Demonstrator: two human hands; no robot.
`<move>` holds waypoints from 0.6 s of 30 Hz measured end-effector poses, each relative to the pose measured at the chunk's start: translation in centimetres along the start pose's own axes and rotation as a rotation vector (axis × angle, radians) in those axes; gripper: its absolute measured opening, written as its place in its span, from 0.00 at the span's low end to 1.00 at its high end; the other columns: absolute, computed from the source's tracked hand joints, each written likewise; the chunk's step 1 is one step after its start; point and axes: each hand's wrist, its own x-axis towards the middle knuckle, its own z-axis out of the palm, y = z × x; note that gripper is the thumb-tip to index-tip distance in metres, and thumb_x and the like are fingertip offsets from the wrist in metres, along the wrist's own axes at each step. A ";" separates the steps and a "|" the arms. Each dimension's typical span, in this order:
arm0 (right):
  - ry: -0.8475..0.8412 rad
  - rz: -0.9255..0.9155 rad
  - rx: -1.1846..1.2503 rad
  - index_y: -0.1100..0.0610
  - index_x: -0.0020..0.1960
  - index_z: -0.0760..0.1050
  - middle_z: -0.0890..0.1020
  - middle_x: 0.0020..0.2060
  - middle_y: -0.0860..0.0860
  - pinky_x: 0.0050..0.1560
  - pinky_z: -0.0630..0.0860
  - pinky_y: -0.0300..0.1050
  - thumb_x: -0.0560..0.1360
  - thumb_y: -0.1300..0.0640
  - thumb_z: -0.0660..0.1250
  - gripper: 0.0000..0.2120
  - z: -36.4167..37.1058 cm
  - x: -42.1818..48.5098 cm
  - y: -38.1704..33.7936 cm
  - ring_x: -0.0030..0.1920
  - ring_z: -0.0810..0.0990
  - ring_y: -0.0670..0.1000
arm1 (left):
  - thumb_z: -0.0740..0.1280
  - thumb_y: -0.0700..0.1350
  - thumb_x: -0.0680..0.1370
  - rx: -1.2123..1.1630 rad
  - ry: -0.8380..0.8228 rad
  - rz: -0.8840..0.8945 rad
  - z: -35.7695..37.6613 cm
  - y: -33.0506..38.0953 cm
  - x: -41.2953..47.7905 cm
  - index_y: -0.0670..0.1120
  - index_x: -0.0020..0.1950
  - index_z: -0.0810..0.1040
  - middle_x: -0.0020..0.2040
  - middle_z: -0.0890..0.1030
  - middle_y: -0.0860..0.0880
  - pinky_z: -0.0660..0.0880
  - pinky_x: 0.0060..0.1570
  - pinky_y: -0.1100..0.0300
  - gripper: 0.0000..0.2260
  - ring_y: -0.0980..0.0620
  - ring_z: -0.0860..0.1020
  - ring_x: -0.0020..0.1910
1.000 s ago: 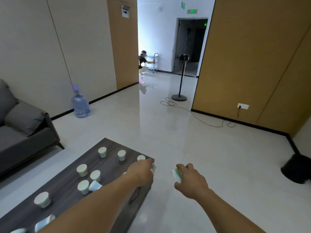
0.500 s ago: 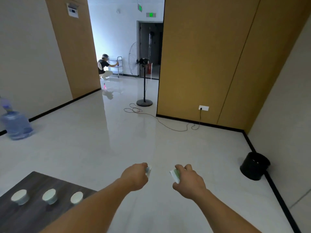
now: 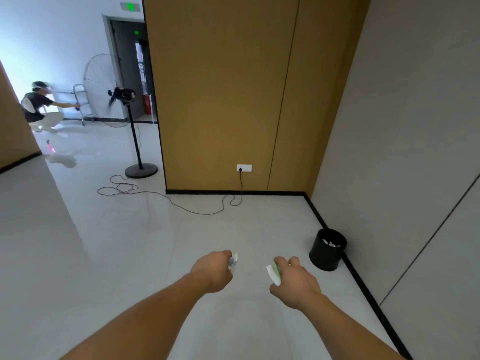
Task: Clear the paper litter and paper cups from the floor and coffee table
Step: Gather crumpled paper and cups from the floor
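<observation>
Cut off by the lower edge: both bare forearms, reaching forward over the glossy pale tiled floor [image 3: 117, 268]. Left hand [image 3: 213, 271] curled into a fist round a small whitish paper cup [image 3: 233, 260]. Mostly hidden inside the fingers, with only a sliver poking out on the thumb side; shape hard to make out. Right hand [image 3: 296, 284] likewise closed, gripping a squashed white-and-green paper cup [image 3: 273, 273], sticking out on the side toward the left hand, the rest buried in the palm. Both hands held above the floor, near each other but apart.

Just beyond and to the right of the right hand, close against the black skirting: a round black waste bin [image 3: 327, 255], upright on the floor. White crumpled paper litter [image 3: 331, 242] showing inside its rim; amount impossible to judge. Apart from both held cups.

Farther on, a thin dark power cable [image 3: 121, 189] coiled and looping over the floor, running up to a white wall socket [image 3: 244, 167] in the tan wood-panelled wall [image 3: 220, 100]. Left of the panel, a black pedestal fan [image 3: 122, 95] on a round base, partly blurred.

Farthest, in the bright corridor, a crouching person [image 3: 39, 107] reaching toward a metal trolley [image 3: 80, 102], both blurred. Nearby on the floor, a small pink object [image 3: 50, 147], too small to identify.
</observation>
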 end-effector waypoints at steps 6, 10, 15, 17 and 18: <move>-0.011 0.106 0.049 0.46 0.73 0.59 0.66 0.62 0.53 0.49 0.72 0.47 0.71 0.45 0.66 0.33 -2.0 9.4 8.9 0.57 0.75 0.56 | 0.61 0.47 0.78 0.032 -0.069 0.088 2.3 6.8 14.2 0.48 0.57 0.72 0.51 0.78 0.47 0.71 0.42 0.58 0.09 0.47 0.76 0.46; -0.033 0.168 0.061 0.46 0.74 0.58 0.65 0.64 0.53 0.48 0.72 0.46 0.72 0.45 0.66 0.34 -4.4 15.7 16.6 0.59 0.74 0.56 | 0.62 0.45 0.76 0.036 -0.136 0.110 4.6 12.6 23.1 0.48 0.57 0.71 0.52 0.77 0.47 0.70 0.42 0.58 0.10 0.48 0.75 0.46; -0.047 0.238 0.055 0.47 0.76 0.57 0.64 0.67 0.54 0.57 0.74 0.49 0.73 0.46 0.67 0.35 -8.4 22.5 25.0 0.62 0.73 0.58 | 0.63 0.44 0.75 0.009 -0.168 0.143 6.1 19.4 32.9 0.47 0.56 0.71 0.53 0.78 0.46 0.73 0.44 0.57 0.10 0.46 0.77 0.48; -0.059 0.265 0.049 0.48 0.76 0.56 0.64 0.68 0.54 0.57 0.74 0.49 0.74 0.46 0.67 0.35 -9.3 25.3 27.7 0.63 0.72 0.58 | 0.63 0.45 0.75 -0.005 -0.196 0.160 7.0 21.5 36.5 0.47 0.57 0.71 0.55 0.78 0.46 0.74 0.48 0.55 0.11 0.45 0.77 0.51; -0.069 0.274 0.050 0.48 0.76 0.56 0.63 0.68 0.54 0.57 0.74 0.49 0.73 0.46 0.67 0.35 -9.6 26.8 28.8 0.63 0.73 0.58 | 0.64 0.45 0.75 -0.011 -0.213 0.164 7.5 22.3 38.4 0.47 0.58 0.71 0.55 0.78 0.46 0.75 0.49 0.55 0.12 0.45 0.77 0.52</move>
